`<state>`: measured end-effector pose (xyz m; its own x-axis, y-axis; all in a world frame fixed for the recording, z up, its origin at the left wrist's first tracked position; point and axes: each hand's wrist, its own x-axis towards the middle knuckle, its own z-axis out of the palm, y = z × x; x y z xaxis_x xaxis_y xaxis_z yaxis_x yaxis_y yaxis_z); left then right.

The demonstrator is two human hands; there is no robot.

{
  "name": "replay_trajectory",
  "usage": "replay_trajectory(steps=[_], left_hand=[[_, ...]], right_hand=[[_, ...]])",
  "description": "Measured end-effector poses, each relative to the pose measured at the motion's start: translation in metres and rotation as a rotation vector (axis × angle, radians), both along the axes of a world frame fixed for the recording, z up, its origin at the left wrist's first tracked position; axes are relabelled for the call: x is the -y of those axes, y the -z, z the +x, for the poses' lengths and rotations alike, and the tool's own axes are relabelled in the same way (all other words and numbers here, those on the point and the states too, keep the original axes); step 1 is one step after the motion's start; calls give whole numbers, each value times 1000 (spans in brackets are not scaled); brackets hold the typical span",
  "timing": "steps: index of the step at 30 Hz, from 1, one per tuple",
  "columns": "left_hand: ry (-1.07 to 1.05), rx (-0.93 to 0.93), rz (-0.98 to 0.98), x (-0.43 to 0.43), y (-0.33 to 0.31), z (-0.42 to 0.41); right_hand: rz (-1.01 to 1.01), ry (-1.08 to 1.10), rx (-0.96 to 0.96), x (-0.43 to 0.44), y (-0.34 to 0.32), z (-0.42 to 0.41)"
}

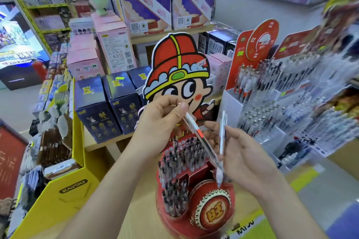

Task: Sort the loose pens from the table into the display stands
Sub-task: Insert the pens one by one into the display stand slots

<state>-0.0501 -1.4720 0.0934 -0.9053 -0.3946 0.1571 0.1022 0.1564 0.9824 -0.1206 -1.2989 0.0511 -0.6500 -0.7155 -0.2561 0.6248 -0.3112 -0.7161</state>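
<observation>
**Two pens above the red stand**

Head view: above the red stand [210, 214], our left hand [161, 120] pinches a clear pen [202, 139], slanted. Our right hand [240, 155] holds a white pen [223, 124], tip down above the stand, likely so it can slip into a hole.

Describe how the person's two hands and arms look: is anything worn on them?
The left hand and the right hand are bare: no gloves, rings or watch. No sleeves show on the forearms. A thin pink cord lies by the left wrist; whether it is worn, I cannot tell.
</observation>
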Motion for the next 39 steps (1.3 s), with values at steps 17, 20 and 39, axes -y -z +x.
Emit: replay_trajectory(steps=[17,20,39], left_hand=[[-1,8,-253,-140,12,-150],[-63,-6,-544,-158,21,-174],[-65,168,-1136,-172,87,-217]], right_hand=[[209,443,-193,-178,21,-147],[217,433,-228,-197,23,-173],[160,220,-112,-201,32,-202]])
